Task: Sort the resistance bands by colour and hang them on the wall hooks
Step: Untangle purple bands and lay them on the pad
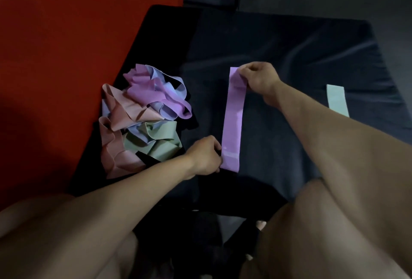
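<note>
While the purple band (233, 118) lay flat on the dark bench (289, 56), the right hand (258, 82) pinched its far end and the left hand (206, 156) pinched its near end. A tangled pile of bands (142, 118) sat to the left.

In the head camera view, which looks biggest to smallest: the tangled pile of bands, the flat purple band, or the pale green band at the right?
1. Tangled pile, clearly the largest.
2. Flat purple band, held at both ends by the hands.
3. Pale green band, though an arm hides part of it, so its full size is unsure.
</note>
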